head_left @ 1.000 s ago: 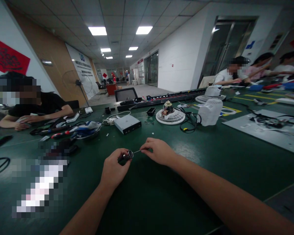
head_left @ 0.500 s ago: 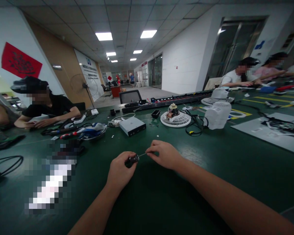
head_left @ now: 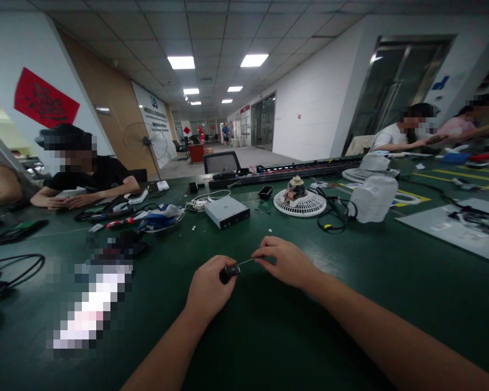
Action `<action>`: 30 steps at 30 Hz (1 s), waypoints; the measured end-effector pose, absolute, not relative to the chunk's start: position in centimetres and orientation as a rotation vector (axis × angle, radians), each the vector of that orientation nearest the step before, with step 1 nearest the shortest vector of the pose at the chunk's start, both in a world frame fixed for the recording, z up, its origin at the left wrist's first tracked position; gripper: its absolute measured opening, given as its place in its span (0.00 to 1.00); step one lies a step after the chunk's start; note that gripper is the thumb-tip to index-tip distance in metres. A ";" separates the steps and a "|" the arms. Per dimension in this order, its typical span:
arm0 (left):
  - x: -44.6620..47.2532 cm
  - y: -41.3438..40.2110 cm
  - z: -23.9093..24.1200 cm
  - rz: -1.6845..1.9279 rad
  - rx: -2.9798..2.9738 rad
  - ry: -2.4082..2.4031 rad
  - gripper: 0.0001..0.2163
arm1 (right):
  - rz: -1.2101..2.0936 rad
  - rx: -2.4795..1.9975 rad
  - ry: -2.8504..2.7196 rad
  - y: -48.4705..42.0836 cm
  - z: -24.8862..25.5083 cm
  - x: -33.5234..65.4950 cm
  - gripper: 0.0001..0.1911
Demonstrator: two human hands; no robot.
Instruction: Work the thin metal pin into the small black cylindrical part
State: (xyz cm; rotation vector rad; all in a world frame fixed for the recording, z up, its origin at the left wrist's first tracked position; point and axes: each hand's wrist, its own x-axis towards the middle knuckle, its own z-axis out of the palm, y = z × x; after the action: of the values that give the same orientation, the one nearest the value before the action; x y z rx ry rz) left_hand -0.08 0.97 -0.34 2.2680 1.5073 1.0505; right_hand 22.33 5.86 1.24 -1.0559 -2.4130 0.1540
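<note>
Dark cylinder [head_left: 230,271] with a bright rim, held over the green tabletop [head_left: 269,336] at the near middle. Left hand [head_left: 208,288]: thumb and forefinger pinch the cylinder, its rimmed end turned towards the right hand [head_left: 287,263]. Right hand: thumb and forefinger are pressed together on the far end of a thin rod [head_left: 245,262], which spans the gap to the rim; whether it enters the cylinder cannot be told. Containers, beyond the hands: a small black box [head_left: 265,192], upright and open-topped, its interior too dark to read; to the left, a shallow dish [head_left: 165,230] carrying a blue-and-white bundle [head_left: 162,216]. Between these two lies a silver drive unit [head_left: 227,212]. Right of the box, a round white grille [head_left: 299,207] bears a motor [head_left: 296,187]; farther right, past a black cable [head_left: 328,228], stands a white plastic housing [head_left: 374,201], its contents hidden.
</note>
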 end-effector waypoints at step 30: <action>-0.1 1.1 -0.7 0.995 2.319 1.430 0.10 | 0.254 -1.148 -2.602 5.1 2.0 22.1 0.11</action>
State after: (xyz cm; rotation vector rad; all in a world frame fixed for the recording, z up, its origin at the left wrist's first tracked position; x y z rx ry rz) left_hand -0.07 1.13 -0.68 2.3193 1.4296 0.9953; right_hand 22.13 5.11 2.03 -1.1478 -2.6018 0.2543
